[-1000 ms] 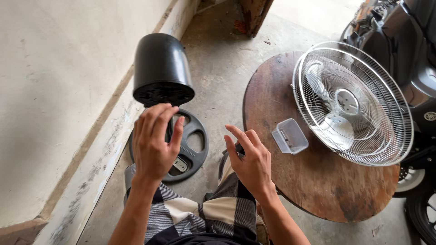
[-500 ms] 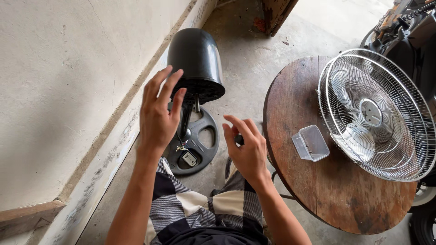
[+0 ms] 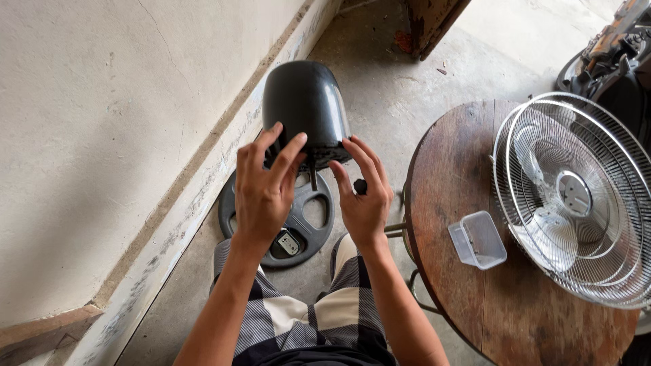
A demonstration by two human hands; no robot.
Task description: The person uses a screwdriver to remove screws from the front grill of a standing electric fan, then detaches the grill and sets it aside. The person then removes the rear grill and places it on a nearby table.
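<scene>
We note 2 hands at the motor housing (image 3: 306, 108), left hand (image 3: 263, 193) spread, fingertips touching its rim, right hand (image 3: 364, 196) pinching a small black knob (image 3: 360, 186), round base (image 3: 279, 218) below.

Both forearms are bare, with no sleeves, watch or rings showing on the left hand (image 3: 263, 193) or the right hand (image 3: 365, 200). At the bottom centre of the frame, the person wears checked shorts (image 3: 305, 318) in broad dark navy and cream squares, crossed with fine grey stripes, loose over the knees.
</scene>
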